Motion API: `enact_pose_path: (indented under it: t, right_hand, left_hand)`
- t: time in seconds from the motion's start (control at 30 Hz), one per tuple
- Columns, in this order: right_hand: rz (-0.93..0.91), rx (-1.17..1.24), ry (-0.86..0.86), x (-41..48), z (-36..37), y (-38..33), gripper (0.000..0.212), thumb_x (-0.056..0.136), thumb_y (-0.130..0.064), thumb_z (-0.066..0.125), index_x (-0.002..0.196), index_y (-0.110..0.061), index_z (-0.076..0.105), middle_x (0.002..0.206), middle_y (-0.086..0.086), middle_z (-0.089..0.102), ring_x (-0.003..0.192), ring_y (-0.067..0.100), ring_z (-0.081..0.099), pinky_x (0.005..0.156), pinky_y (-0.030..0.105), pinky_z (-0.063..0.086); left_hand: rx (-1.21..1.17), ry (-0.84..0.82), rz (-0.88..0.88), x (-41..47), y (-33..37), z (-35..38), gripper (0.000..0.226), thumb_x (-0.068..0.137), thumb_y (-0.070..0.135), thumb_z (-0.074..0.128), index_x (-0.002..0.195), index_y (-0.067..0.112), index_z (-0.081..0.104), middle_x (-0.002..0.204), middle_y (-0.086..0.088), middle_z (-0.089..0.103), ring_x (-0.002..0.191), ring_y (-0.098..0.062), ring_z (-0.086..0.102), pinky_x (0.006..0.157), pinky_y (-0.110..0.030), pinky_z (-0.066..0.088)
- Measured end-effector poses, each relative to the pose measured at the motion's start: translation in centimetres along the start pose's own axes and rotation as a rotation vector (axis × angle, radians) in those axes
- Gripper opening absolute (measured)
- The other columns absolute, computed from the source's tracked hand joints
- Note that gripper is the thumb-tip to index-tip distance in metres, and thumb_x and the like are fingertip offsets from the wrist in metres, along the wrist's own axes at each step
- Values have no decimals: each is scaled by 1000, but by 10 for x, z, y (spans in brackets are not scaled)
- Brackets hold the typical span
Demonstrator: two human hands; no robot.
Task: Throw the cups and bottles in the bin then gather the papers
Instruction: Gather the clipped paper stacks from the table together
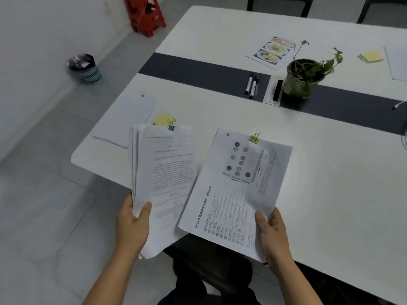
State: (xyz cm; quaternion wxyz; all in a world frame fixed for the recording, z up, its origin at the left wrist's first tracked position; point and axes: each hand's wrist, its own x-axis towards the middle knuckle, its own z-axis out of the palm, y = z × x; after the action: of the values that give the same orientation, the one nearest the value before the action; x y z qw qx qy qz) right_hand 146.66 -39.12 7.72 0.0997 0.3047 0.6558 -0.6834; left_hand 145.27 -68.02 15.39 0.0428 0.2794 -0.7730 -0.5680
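Observation:
My left hand (132,225) grips the lower left edge of a thick paper stack (167,172) fastened with a blue binder clip (171,125). My right hand (274,233) holds the lower right corner of a printed document (237,188) with a yellow binder clip (255,137) at its top. Both bundles hang over the near edge of the white table (330,172). Loose white sheets (123,122) lie at the table's left corner beside yellow sticky notes (161,118). The bin (86,68) stands on the floor by the wall, filled with trash.
A potted plant (305,75) stands on the dark centre strip, with markers (252,84) and an eraser (278,90) next to it. A photo sheet (272,51), more sticky notes (371,55) and a white sheet (398,62) lie farther back. A red stool (145,14) leans at the wall.

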Motion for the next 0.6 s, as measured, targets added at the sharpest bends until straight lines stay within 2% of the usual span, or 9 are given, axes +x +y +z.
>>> enact_pose_path:
  t: [0.17,0.33,0.47,0.6]
  right_hand:
    - [-15,-9,-60,-18,75,-11,21,102,-22,52,117,-34,57,117,-4,71,106,20,70,96,50,54]
    - [-51,3,-50,-42,175,-13,20,102,-17,50,117,-28,57,112,-1,73,101,22,72,95,50,54]
    - [-75,76,11,-66,261,-16,16,103,-12,49,114,-21,57,108,3,73,91,18,74,78,36,59]
    - [-85,115,16,-85,325,-29,17,102,-11,49,113,-21,58,105,3,75,89,20,75,75,37,58]
  left_hand:
    - [-166,22,-34,31,1,-72,31,93,2,62,119,20,61,105,7,71,93,-13,68,81,-31,53]
    - [-266,4,-8,84,-23,-162,32,92,2,63,111,27,65,100,9,76,90,-13,72,78,-34,54]
    - [-300,-8,18,138,-32,-236,33,90,0,65,106,28,65,95,12,76,86,-11,73,67,-24,54]
    - [-301,-62,34,183,-22,-289,32,89,-3,64,106,25,65,95,10,76,85,-10,73,65,-20,55]
